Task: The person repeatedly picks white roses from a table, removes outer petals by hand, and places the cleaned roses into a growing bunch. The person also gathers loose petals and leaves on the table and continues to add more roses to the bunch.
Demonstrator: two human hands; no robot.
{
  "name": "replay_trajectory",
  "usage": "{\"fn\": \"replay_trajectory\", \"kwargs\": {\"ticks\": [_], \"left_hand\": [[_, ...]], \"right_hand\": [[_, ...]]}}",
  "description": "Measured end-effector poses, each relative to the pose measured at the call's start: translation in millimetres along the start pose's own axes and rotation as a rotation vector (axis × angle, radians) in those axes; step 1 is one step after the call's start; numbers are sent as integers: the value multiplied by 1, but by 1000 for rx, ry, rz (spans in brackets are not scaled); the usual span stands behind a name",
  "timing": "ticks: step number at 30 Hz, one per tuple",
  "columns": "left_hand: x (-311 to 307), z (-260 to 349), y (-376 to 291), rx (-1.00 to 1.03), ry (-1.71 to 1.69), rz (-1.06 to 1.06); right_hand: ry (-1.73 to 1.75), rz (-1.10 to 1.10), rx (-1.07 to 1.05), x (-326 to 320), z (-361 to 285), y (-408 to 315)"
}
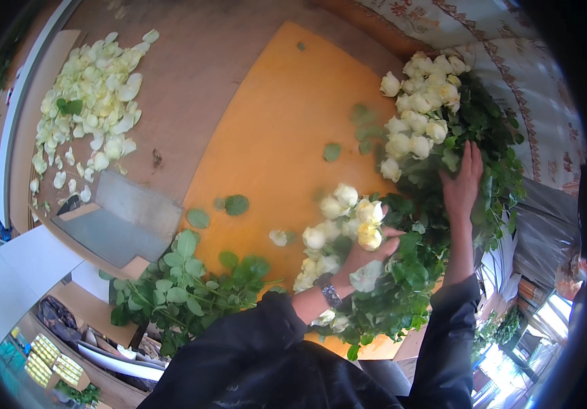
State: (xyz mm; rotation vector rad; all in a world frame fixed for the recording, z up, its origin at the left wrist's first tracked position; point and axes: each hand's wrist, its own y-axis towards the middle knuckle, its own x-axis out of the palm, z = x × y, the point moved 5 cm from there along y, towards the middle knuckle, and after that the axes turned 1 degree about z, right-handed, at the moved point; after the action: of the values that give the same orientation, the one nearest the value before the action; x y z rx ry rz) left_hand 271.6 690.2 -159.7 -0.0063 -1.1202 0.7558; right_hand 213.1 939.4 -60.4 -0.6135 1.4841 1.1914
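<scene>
My left hand [357, 260], with a dark patterned band at its wrist, is among the nearer white roses [316, 237]. Its fingers curl around a few cream-white blooms [370, 225]; their stems are hidden. Green rose leaves [411, 266] spread below and to the right of it. Farther off, a larger bunch of white roses [419, 107] lies with its heads to the left. My right hand [463, 179] rests on that bunch's dark green foliage [493, 133], fingers extended and thumb apart. No stem shows in its grasp.
An orange sheet [293, 122] covers part of the brown tabletop [186, 66]. Loose petals [94, 97] are heaped at the far left. A cardboard piece with a grey panel [119, 225] stands near cut leafy stems [186, 281]. Patterned cloth [508, 76] borders the right side.
</scene>
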Motion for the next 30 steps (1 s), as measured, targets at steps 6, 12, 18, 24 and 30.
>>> {"fn": "replay_trajectory", "kwargs": {"ticks": [6, 12, 18, 24, 30], "left_hand": [[1, 14, -2, 105, 338, -28], [10, 27, -6, 237, 453, -99], [42, 30, -8, 141, 329, -213], [67, 35, -8, 94, 287, -214], [96, 36, -27, 301, 284, -146]], "right_hand": [[110, -205, 250, 13, 25, 24], [294, 143, 133, -35, 51, -10], [652, 192, 250, -69, 93, -77], [716, 133, 323, -102, 91, -129], [580, 50, 325, -120, 29, -123]]}}
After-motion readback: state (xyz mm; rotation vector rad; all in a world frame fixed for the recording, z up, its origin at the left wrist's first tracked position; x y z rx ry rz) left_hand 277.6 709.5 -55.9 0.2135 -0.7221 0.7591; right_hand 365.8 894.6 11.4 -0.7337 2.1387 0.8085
